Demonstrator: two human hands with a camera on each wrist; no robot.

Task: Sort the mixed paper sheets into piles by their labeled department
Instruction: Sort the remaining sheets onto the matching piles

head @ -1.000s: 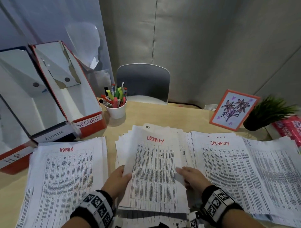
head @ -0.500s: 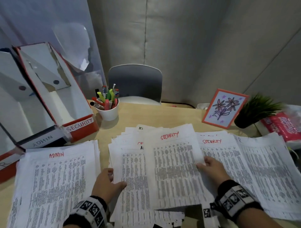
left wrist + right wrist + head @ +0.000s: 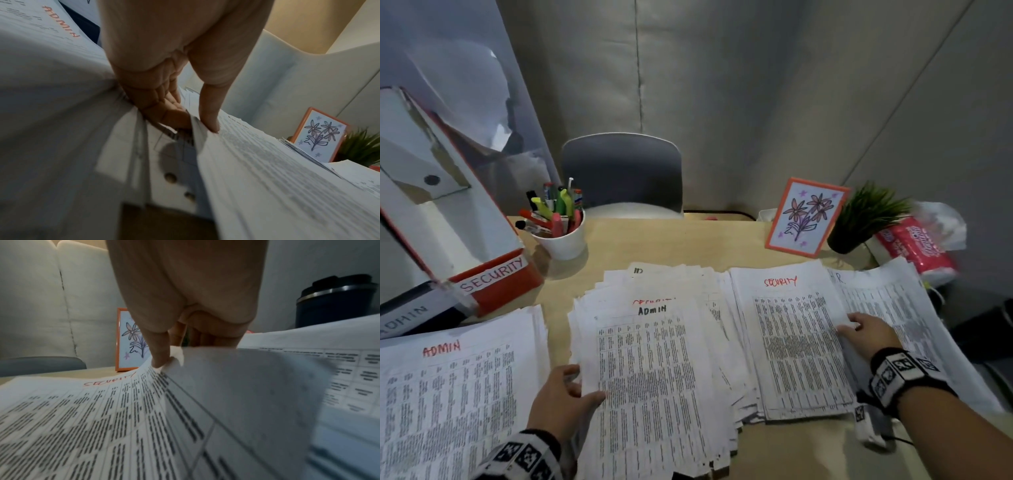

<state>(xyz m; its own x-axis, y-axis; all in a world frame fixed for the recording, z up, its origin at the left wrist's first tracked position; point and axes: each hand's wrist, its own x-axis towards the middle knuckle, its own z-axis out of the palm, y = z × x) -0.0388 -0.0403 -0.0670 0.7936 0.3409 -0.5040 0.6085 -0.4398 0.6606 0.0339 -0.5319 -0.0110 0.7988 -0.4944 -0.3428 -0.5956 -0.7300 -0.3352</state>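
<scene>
Grey cloth walls stand behind a light wooden worktop [image 3: 661,243] covered with paper. Three sorted piles show. An ADMIN pile [image 3: 455,387] lies on the left. A SECURITY pile [image 3: 794,346] lies right of the middle. Another pile [image 3: 900,308] sits on the far right, just beside it, and its label seems to read HR, but only part shows. Between the ADMIN and SECURITY piles lies the mixed stack [image 3: 654,370]. It looks thick, so I think lots of sorting is left. Its top sheet [image 3: 650,359] says ADMIN, so it likely belongs on the left pile. A red label peeks out from the sheet under it.

The right hand [image 3: 869,337] reaches over the right edge of the SECURITY pile. In the right wrist view, the thumb presses down on the SECURITY sheet [image 3: 86,410], and the edge curls up against the fingers [image 3: 179,335] behind it, so the hand pinches that sheet. I think it is just setting it down.

The left hand [image 3: 566,397] sits at the left edge of the mixed stack. In the left wrist view, the thumb [image 3: 207,110] lies on top and the other fingers tuck under the edge, lifting it a little. It looks like it pinches the top sheet, but I cannot tell if more sheets come with it.

Open file boxes lean at the back left. One red box [image 3: 493,274] says SECURITY.
</scene>
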